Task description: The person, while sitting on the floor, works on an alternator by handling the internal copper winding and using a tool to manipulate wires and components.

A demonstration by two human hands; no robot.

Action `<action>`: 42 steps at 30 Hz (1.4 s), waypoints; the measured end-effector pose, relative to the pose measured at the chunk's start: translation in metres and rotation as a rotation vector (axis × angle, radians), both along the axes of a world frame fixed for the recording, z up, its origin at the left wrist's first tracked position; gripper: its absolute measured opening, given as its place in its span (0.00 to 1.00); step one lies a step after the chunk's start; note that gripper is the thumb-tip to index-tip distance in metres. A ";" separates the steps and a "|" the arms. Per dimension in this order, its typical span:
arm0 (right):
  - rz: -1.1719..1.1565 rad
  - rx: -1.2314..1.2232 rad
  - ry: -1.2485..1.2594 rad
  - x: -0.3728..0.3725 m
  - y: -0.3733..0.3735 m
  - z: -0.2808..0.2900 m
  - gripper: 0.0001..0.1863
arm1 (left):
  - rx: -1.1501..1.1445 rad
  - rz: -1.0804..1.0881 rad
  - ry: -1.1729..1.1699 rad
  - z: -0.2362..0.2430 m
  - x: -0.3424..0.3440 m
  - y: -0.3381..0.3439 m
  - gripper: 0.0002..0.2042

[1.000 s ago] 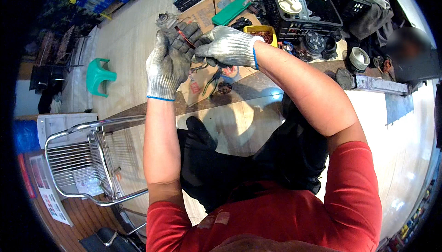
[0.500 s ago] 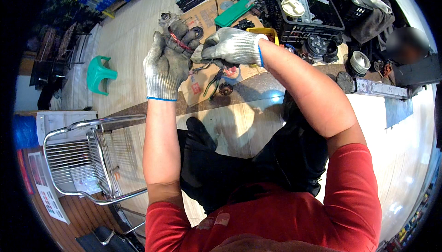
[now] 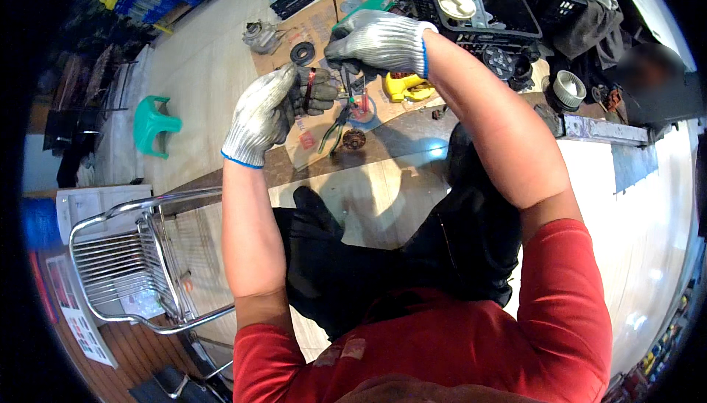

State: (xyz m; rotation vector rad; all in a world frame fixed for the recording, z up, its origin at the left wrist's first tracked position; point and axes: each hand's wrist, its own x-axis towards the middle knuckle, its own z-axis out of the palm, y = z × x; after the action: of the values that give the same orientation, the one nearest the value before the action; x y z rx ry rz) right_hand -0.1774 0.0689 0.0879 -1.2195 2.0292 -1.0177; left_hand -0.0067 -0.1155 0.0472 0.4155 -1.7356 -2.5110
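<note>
My left hand (image 3: pixel 266 112), in a white knit glove with dark-soiled fingers, is closed, with a red wire (image 3: pixel 310 83) running across its fingers. To the right and a little farther off is my gloved right hand (image 3: pixel 379 41). Its fingers are pinched together, and what they hold is hidden. Below and between the hands lie green-handled pliers (image 3: pixel 333 138) and a round copper-coloured motor part (image 3: pixel 353 139) on flattened cardboard (image 3: pixel 308 151). A black ring (image 3: pixel 302 52) rests just beyond my left hand. Near my right wrist is a yellow tool or casing (image 3: pixel 406 88).
A metal motor-like part (image 3: pixel 261 37) and a yellow-tipped screwdriver (image 3: pixel 334 7) lie farther off. Black crates (image 3: pixel 508 33) stand at the far right, near a white fan wheel (image 3: pixel 568 91). A green stool (image 3: pixel 156 127) and chrome chair (image 3: pixel 121 256) are at left.
My hands have moved apart. The left came nearer and its fingers curled inward; the right moved farther off, uncovering the yellow object. The black ring now shows on the cardboard.
</note>
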 end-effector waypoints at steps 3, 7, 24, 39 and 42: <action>0.060 -0.143 0.071 0.000 0.001 -0.007 0.17 | 0.022 -0.075 -0.039 0.004 -0.002 0.001 0.15; 0.018 0.045 0.149 0.009 -0.002 0.005 0.08 | -0.076 -0.011 -0.038 0.000 -0.001 0.001 0.15; 0.034 -0.066 0.037 0.037 -0.009 -0.012 0.20 | 0.409 0.284 0.235 0.019 -0.019 0.022 0.25; 0.188 -0.031 -0.008 0.031 0.001 -0.010 0.21 | 0.351 0.218 0.299 0.014 -0.019 0.019 0.18; 0.132 0.111 -0.115 0.018 -0.001 -0.017 0.18 | 0.295 0.090 0.310 0.020 -0.013 0.013 0.19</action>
State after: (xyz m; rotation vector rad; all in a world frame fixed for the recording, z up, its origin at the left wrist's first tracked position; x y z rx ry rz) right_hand -0.1595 0.0681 0.0709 -1.1921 1.8658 -0.8798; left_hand -0.0198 -0.1024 0.0670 0.1043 -1.2181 -2.6017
